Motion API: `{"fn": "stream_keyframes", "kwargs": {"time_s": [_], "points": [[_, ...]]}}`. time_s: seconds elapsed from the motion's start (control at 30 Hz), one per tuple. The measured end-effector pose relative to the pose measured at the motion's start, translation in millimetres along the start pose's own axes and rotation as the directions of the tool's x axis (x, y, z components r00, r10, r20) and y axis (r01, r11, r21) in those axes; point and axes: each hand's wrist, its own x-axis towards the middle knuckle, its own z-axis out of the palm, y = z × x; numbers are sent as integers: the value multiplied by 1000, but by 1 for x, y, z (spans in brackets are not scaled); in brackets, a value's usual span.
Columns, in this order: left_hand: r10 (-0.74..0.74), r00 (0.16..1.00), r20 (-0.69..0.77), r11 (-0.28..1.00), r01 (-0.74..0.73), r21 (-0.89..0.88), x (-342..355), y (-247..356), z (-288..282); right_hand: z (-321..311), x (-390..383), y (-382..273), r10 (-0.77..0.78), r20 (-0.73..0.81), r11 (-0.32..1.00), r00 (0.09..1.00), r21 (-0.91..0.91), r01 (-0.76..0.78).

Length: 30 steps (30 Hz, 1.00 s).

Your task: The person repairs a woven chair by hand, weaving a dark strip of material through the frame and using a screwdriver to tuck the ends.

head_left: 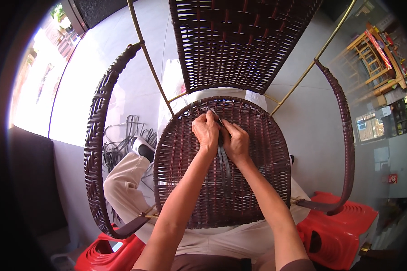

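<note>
A left hand (205,128) pinches grey strips (224,162), fingertips together, near the rear rim of a rounded, reddish-brown woven chair seat (221,203); the right hand (235,141) curls close beside it (what its grip holds is hidden). Flat strands trail across the coarse weave, flanked by slim gold-toned tubes (153,67).

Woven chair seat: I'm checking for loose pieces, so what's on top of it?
The left hand and right hand are over the far half of the woven chair seat, with grey strips running between the forearms. Whatever lies directly beneath the hands and forearms is covered.
</note>
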Motion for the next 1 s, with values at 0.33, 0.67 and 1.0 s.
{"fn": "stream_keyframes", "kwargs": {"time_s": [0.33, 0.67, 1.0], "points": [[-69, 997, 21, 998, 69, -1, 2, -2, 0, -26, 27, -15, 37, 20, 994, 999, -105, -34], [-48, 999, 16, 998, 48, -37, 2, -6, -1, -43, 63, -29, 253, 390, 916, 885, -392, -89], [-9, 1000, 11, 999, 10, -36, 1, -9, 1, -48, 110, -14, 342, 624, 913, 703, -398, -91]]}}
